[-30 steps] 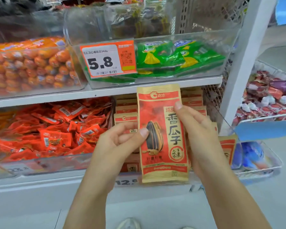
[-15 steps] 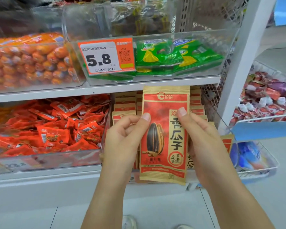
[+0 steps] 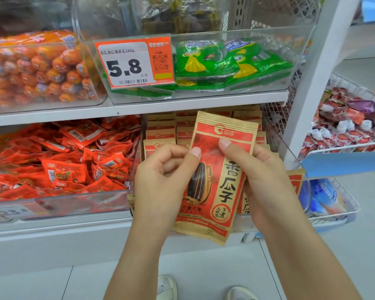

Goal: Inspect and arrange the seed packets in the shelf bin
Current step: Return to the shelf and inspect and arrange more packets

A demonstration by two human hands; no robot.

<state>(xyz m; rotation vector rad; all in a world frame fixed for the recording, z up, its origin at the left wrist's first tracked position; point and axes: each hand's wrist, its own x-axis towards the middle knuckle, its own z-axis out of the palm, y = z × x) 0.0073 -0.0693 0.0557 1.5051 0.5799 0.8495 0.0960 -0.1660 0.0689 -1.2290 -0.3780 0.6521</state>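
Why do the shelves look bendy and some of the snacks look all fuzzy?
In the head view, the wide-angle lens bows the shelf edge and white post; the held seed packet is sharp, the orange sausages and far corners soft; glare whitens the clear bin and green packets.

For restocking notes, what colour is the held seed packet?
Red with tan kraft borders, the seed packet in head view.
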